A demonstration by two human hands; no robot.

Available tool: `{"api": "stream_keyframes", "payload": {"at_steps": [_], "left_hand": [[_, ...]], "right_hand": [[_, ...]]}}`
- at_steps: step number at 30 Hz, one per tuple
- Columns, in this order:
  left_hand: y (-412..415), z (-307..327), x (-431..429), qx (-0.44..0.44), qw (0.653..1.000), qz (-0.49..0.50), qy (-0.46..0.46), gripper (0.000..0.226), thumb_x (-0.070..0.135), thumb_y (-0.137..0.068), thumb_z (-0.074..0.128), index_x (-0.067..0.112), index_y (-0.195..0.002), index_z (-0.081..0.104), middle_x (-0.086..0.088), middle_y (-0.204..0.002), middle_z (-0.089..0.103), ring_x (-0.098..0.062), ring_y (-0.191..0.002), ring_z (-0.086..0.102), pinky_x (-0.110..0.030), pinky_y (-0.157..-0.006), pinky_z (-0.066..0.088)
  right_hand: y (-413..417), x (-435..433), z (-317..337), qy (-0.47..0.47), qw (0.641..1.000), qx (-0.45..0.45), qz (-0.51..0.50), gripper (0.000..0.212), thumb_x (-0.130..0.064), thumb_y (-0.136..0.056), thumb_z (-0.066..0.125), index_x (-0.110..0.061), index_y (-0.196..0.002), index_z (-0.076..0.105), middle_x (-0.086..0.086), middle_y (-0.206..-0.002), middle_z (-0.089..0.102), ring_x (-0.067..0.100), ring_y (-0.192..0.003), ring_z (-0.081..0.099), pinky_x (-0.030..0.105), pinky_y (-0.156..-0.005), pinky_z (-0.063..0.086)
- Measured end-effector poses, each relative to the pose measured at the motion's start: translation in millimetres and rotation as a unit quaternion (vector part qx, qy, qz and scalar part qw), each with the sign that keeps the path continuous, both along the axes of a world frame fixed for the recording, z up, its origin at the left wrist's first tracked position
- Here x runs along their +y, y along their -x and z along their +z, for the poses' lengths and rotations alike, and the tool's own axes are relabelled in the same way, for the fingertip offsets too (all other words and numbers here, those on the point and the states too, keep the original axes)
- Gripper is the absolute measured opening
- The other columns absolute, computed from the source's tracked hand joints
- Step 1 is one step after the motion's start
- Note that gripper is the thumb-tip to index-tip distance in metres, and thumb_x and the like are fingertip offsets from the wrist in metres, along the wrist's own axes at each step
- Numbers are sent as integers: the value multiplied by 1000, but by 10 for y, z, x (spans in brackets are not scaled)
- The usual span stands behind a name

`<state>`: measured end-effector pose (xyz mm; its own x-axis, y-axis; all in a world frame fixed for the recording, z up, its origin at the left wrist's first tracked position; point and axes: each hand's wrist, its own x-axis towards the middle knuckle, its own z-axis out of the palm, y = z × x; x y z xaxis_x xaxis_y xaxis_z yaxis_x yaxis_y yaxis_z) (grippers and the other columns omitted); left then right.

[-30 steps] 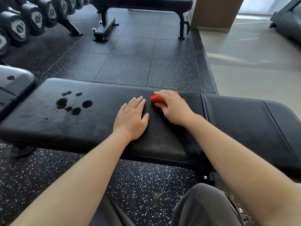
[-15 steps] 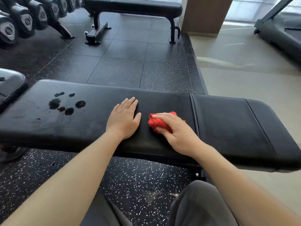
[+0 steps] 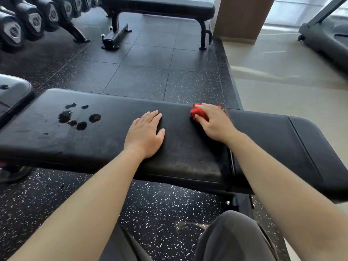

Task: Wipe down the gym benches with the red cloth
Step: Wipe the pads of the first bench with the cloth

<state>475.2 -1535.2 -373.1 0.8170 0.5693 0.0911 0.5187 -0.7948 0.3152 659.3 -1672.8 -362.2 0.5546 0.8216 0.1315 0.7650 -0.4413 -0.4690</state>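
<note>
The crumpled red cloth [image 3: 198,112] lies on the black padded gym bench [image 3: 98,146], at the far edge of the long pad and just beside the seam where the shorter pad begins. The right hand [image 3: 214,122] covers most of it, fingers curled over the bunched fabric and gripping it against the upholstery; red shows only at the fingertips and a little past the knuckles. The left hand [image 3: 145,134] rests flat on the same pad, near the cloth but apart from it, palm down, with straight fingers and the thumb spread to the side. It holds nothing.

Further left on the bench, well away from both hands, a cluster of dark wet blotches [image 3: 79,118] marks the surface. The rounded end of another black pad [image 3: 14,91] shows at the left edge of the view, carrying one small dark spot.

Below the bench lies black rubber flooring flecked with white [image 3: 165,213], and a knee in grey trousers [image 3: 233,238] shows at the bottom. Beyond the bench stand a second black flat bench on metal legs [image 3: 160,5], a row of black dumbbells on a rack [image 3: 32,19], a brown wooden pillar [image 3: 243,16], pale smooth flooring [image 3: 282,76] and part of a dark treadmill [image 3: 327,38].
</note>
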Motion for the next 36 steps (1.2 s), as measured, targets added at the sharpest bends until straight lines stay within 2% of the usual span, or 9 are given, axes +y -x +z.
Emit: {"api": "stream_keyframes", "payload": {"at_steps": [5, 8, 14, 17, 21, 25, 30, 33, 36], "left_hand": [[3, 0, 1, 0, 1000, 1, 1, 54, 35, -97, 35, 22, -148, 24, 8, -157, 18, -10, -145, 9, -32, -118, 8], [4, -1, -4, 1, 1000, 0, 3, 55, 36, -97, 35, 22, -148, 24, 8, -157, 17, -10, -145, 9, -33, -119, 8], [6, 0, -6, 1, 1000, 0, 1, 54, 35, -97, 35, 22, -148, 24, 8, -157, 17, -10, -145, 9, -32, -118, 6], [2, -7, -10, 0, 1000, -1, 2, 54, 35, -97, 35, 21, -148, 24, 7, -157, 18, -10, -145, 9, -32, -118, 6], [19, -3, -24, 5, 1000, 0, 2, 53, 34, -97, 35, 21, -148, 24, 7, -157, 17, -11, -145, 9, -32, -118, 6], [48, -10, -33, 10, 1000, -9, 5, 53, 33, -98, 35, 20, -148, 25, 6, -157, 17, -12, -145, 10, -32, -118, 6], [138, 8, 14, 40, 998, -51, 8, 53, 34, -99, 34, 19, -149, 21, 5, -158, 13, -14, -146, 7, -33, -118, 5], [190, -27, -10, 24, 999, -47, -8, 53, 34, -99, 34, 20, -148, 23, 5, -158, 15, -14, -146, 8, -32, -118, 6], [179, -35, -23, 8, 999, -36, -6, 52, 34, -98, 35, 21, -148, 26, 7, -157, 18, -12, -145, 10, -32, -119, 7]], "right_hand": [[468, -440, 54, -10, 998, 22, 49, 44, -28, -92, 56, -21, -135, 48, 4, -145, 42, 19, -137, 32, 19, -113, 10], [738, -742, 54, -6, 997, 38, 61, 43, -32, -93, 54, -29, -135, 46, -5, -147, 39, 12, -139, 27, 19, -114, 10], [1032, -973, -17, -7, 997, 17, 75, 51, -54, -87, 36, -38, -136, 42, -17, -146, 36, 4, -139, 22, 16, -113, 7], [1057, -938, -24, -6, 997, 1, 71, 52, -54, -88, 35, -35, -135, 44, -13, -145, 39, 11, -139, 26, 22, -114, 10], [991, -560, -16, -1, 998, -10, 54, 50, -45, -90, 44, -24, -134, 48, 0, -143, 44, 24, -135, 33, 30, -115, 16], [1013, -273, -48, -3, 1000, -13, 28, 49, -42, -89, 45, -20, -132, 51, 4, -140, 48, 28, -131, 38, 43, -112, 25], [1186, -566, -74, -16, 996, -14, 82, 46, -38, -88, 47, -21, -130, 52, 0, -136, 51, 24, -129, 41, 42, -111, 28], [1213, -887, -108, -16, 995, -18, 95, 46, -37, -89, 49, -23, -133, 50, -2, -139, 49, 23, -133, 38, 39, -112, 28], [1154, -1129, -127, -27, 994, -39, 94, 48, -41, -90, 43, -25, -135, 47, -4, -142, 45, 21, -135, 36, 36, -113, 27]]}}
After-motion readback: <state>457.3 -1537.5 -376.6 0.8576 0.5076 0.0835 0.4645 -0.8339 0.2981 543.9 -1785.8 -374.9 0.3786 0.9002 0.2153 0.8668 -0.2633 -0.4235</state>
